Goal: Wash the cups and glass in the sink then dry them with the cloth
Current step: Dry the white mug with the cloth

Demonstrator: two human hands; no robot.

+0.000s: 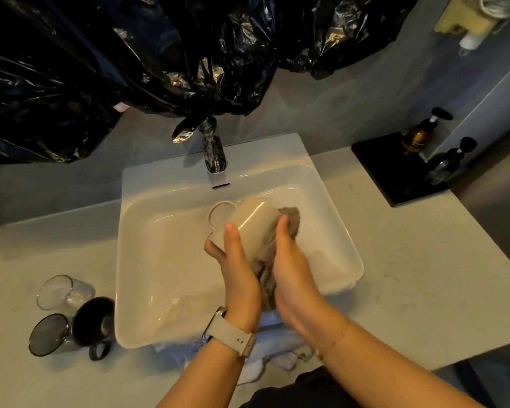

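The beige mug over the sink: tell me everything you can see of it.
The beige mug looks like matte ceramic, with a round loop handle on its left. It is tilted over the white sink, base toward the camera, opening facing away and hidden. The left hand grips its lower end, thumb across the side. The right hand presses a grey cloth against its right side.

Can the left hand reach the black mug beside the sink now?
Probably not yet: the left hand holds the beige mug. The path to the black mug looks open, with only two glasses beside it.
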